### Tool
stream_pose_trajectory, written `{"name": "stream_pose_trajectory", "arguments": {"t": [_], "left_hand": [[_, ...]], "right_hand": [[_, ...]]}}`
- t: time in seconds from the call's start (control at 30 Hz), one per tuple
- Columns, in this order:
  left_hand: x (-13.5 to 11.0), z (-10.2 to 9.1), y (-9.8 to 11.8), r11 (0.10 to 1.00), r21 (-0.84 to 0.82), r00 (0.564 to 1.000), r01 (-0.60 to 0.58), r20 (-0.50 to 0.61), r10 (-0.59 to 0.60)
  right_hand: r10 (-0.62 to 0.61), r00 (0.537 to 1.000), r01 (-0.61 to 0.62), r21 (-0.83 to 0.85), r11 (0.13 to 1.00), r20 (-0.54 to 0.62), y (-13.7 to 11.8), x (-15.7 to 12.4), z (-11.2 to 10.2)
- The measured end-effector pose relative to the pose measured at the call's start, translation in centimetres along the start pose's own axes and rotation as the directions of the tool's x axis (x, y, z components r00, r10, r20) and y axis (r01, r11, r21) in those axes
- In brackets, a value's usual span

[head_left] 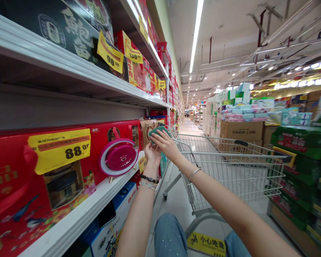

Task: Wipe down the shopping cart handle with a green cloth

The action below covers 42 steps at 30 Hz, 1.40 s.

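Both my hands reach forward to a small dark green object [157, 130] held up beside the shelf. My left hand [152, 153], with bead bracelets on the wrist, grips it from below. My right hand [166, 144], with a thin bangle, lies over it with fingers curled onto its top. What the green object is I cannot make out. A pink and white round fan [118, 157] stands on the shelf edge just left of my left hand.
Red gift boxes [42, 178] with yellow price tags fill the white shelf [77, 217] on the left. An empty wire shopping cart [230, 167] stands ahead in the aisle. Stacked cartons and green packs [299, 142] line the right side. A yellow floor sticker [205, 243] lies below.
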State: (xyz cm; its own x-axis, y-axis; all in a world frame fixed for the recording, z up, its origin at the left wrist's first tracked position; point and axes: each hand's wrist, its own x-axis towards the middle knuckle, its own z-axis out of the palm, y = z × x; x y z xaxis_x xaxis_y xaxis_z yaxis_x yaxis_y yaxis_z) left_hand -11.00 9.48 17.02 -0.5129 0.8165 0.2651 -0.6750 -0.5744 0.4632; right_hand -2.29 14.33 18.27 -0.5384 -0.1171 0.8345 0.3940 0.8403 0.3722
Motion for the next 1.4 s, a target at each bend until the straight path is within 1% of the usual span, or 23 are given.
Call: {"name": "stream_pose_trajectory", "arguments": {"t": [0.1, 0.17, 0.3, 0.37, 0.47, 0.53, 0.6, 0.63, 0.7, 0.77, 0.83, 0.9, 0.97, 1.0, 1.07, 1.2, 1.3, 1.4], "left_hand": [[-0.5, 0.4, 0.3, 0.999, -0.028, 0.999, 0.022, -0.023, -0.022], [-0.9, 0.8, 0.3, 0.999, -0.033, 1.0, 0.024, -0.019, -0.025], [-1.4, 1.4, -0.1, 0.999, -0.026, 0.999, 0.029, -0.022, -0.029], [-1.6, 1.5, -0.5, 1.0, -0.01, 1.0, 0.002, -0.008, -0.002], [-1.7, 1.5, -1.4, 0.997, 0.055, 0.999, -0.05, -0.008, 0.051], [-1.8, 1.6, -2.3, 0.99, 0.131, 0.999, -0.047, -0.008, 0.048], [-2.1, 1.7, -3.6, 0.977, 0.214, 1.0, -0.023, -0.005, 0.024], [-2.3, 1.8, -4.3, 0.968, 0.252, 1.0, -0.013, 0.0, 0.014], [-2.7, 2.0, -5.5, 0.951, 0.308, 1.0, -0.01, 0.018, 0.005], [-3.0, 2.1, -6.5, 0.945, 0.326, 0.998, -0.024, 0.064, 0.004], [-3.2, 2.2, -6.9, 0.951, 0.308, 0.994, -0.02, 0.111, -0.015], [-3.4, 2.2, -7.1, 0.96, 0.278, 0.988, 0.02, 0.14, -0.061], [-3.6, 2.4, -7.2, 0.962, 0.264, 0.981, 0.063, 0.163, -0.109], [-3.7, 2.5, -7.3, 0.961, 0.267, 0.976, 0.076, 0.18, -0.127], [-3.9, 2.8, -7.7, 0.954, 0.287, 0.966, 0.082, 0.212, -0.147], [-4.5, 3.5, -9.1, 0.955, 0.287, 0.965, 0.072, 0.223, -0.14], [-5.0, 3.8, -10.1, 0.959, 0.264, 0.962, 0.105, 0.217, -0.165], [-5.3, 4.1, -11.0, 0.957, 0.251, 0.957, 0.145, 0.21, -0.2]], "right_hand": [[-0.035, 0.999, 0.035, -0.009, 0.999, -0.005, 0.7, -2.0, -0.7], [-0.031, 0.999, 0.031, -0.009, 0.999, -0.01, 1.3, -3.7, -1.4], [0.016, 1.0, -0.017, -0.02, 1.0, -0.026, 2.9, -7.4, -2.5], [0.058, 0.997, -0.059, -0.026, 0.998, -0.046, 3.9, -9.8, -2.8], [0.126, 0.99, -0.127, -0.013, 0.992, -0.064, 5.5, -14.3, -3.0], [0.166, 0.985, -0.166, 0.001, 0.986, -0.056, 6.2, -17.1, -3.2], [0.198, 0.98, -0.198, 0.017, 0.98, -0.031, 6.4, -19.1, -3.5], [0.214, 0.977, -0.214, 0.026, 0.977, -0.019, 6.3, -19.5, -3.8], [0.25, 0.968, -0.249, 0.042, 0.968, -0.016, 5.6, -19.2, -4.2], [0.285, 0.958, -0.283, 0.047, 0.958, -0.037, 4.5, -17.4, -4.4], [0.294, 0.955, -0.292, 0.037, 0.956, -0.05, 3.4, -15.0, -4.2], [0.279, 0.96, -0.278, 0.014, 0.96, -0.035, 2.6, -13.1, -3.8], [0.277, 0.961, -0.277, -0.02, 0.961, -0.021, 2.3, -12.5, -3.3], [0.282, 0.959, -0.283, -0.039, 0.958, -0.02, 2.2, -12.8, -3.1], [0.295, 0.955, -0.296, -0.074, 0.952, -0.026, 2.3, -14.3, -2.9], [0.285, 0.958, -0.283, -0.106, 0.953, 0.0, 2.8, -18.8, -3.3], [0.272, 0.962, -0.27, -0.084, 0.959, 0.022, 3.3, -21.6, -3.8], [0.279, 0.956, -0.277, -0.033, 0.96, 0.091, 3.8, -23.3, -5.0]]}}
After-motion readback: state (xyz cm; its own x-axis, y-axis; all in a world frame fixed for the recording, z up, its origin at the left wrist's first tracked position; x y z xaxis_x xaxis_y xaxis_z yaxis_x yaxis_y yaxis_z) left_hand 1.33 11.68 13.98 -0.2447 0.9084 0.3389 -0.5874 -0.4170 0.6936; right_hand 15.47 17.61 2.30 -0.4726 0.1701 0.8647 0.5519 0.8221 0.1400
